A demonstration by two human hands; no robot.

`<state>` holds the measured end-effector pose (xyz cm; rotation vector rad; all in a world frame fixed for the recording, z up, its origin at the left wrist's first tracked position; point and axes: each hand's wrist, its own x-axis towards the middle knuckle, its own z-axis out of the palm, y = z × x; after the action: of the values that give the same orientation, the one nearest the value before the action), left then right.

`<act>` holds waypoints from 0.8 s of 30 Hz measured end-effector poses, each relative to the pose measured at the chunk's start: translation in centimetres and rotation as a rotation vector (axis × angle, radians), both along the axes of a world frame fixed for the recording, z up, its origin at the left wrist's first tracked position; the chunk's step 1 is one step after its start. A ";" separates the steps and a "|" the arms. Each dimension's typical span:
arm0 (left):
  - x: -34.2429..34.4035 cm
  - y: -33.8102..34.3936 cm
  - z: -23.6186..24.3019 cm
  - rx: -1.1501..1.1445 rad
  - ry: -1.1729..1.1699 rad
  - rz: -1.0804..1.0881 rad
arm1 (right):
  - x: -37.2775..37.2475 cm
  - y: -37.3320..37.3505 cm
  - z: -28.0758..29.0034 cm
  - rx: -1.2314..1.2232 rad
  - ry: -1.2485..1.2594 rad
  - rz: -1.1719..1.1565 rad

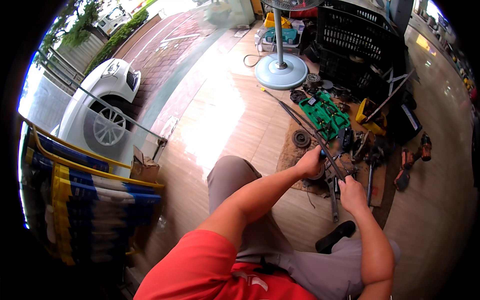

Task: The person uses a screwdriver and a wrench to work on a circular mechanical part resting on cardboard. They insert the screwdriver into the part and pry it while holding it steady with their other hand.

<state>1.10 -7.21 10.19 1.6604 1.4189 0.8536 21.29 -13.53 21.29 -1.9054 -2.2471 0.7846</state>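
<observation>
Glossy beige tile floor (260,145), brown cardboard sheet (287,156) on it; our right hand (353,193) is wrapped around the near end of a long, thin black strip (334,164) slanting past an open green plastic case (343,119); our left hand (311,162) curls beside the strip, its hold unclear.

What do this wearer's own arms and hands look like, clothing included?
The left hand and right hand wear no gloves, and both forearms are uncovered. A plain red short sleeve covers the left upper arm; the right sleeve is out of view. No watch shows at either wrist.
</observation>
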 end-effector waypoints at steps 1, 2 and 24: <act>-0.1 0.0 -0.1 0.007 0.002 0.002 | -0.1 0.0 0.0 -0.008 -0.005 0.002; -0.1 0.0 -0.3 0.013 0.003 0.004 | -0.1 0.1 0.1 -0.012 -0.004 0.003; 0.3 0.0 0.9 -0.056 0.020 0.023 | -0.2 0.0 0.2 0.026 0.023 -0.036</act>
<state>1.39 -7.22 11.06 1.6176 1.4651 0.8043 21.08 -13.56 21.47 -1.9099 -2.1923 0.7643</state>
